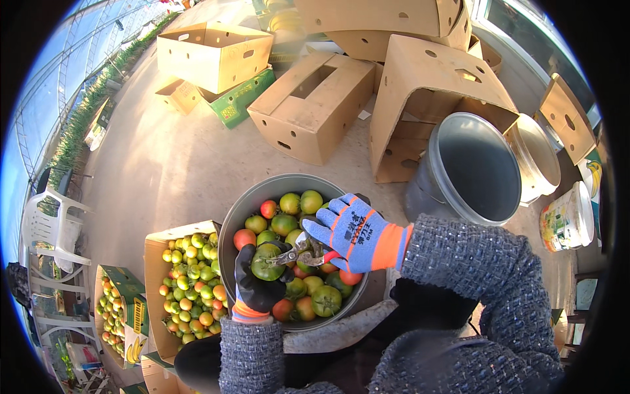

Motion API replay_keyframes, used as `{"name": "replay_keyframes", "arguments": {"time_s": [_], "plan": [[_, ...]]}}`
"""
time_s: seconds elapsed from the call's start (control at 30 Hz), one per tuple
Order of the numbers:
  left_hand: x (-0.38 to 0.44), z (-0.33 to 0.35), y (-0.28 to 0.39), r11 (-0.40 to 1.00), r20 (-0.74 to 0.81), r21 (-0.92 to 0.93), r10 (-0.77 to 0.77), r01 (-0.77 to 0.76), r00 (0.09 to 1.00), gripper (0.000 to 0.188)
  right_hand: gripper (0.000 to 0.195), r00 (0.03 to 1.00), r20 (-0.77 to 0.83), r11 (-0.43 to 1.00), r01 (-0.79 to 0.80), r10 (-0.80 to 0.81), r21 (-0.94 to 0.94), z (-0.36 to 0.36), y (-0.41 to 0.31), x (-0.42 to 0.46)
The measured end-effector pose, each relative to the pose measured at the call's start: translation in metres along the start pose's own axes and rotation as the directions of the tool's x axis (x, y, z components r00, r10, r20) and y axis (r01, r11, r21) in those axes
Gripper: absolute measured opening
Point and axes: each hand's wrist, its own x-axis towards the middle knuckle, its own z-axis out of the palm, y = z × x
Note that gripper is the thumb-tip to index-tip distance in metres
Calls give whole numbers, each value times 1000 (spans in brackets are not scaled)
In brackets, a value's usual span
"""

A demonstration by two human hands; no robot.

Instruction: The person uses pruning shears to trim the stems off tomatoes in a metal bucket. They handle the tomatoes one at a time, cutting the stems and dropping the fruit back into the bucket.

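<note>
My left hand (258, 283), in a glove with a dark palm and an orange-striped cuff, grips a large green tomato (268, 262) stem side up. In my right hand (350, 234), gloved in blue and orange, are pruning shears (301, 255) with a red handle. Their blade tips touch or nearly touch the top of that tomato at the stem. Both hands are over a grey bucket (231, 216) of green, orange and red tomatoes (326, 300). My right hand hides part of the fruit.
Left of the bucket stand a cardboard box (156, 276) and a banana carton (133, 295), both holding smaller tomatoes. A large grey bucket (472, 167) is at right, near an upturned box (315, 103) and an open carton (443, 69). A white plastic chair (51, 221) stands far left.
</note>
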Motion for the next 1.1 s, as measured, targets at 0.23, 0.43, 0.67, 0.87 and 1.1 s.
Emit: {"name": "replay_keyframes", "arguments": {"time_s": [0.23,0.43,0.67,0.87,1.1], "plan": [[5,-22,-6,998,75,-53,-33,37,997,55,66,999,20,998,-28,29,-63,0,0,3],[7,-18,-9,1000,-51,24,4,-3,999,55,64,1000,9,998,-25,26,-65,5,-1,2],[6,-13,-8,998,-68,40,-40,42,997,50,63,1000,3,980,-2,2,-200,13,-6,0],[1,-23,-13,982,-9,187,13,-11,1000,41,60,999,46,977,11,-2,-212,18,-10,-6],[-2,-7,-11,976,-22,218,8,-3,1000,42,56,1000,22,975,14,-9,-223,24,-9,-6]]}}
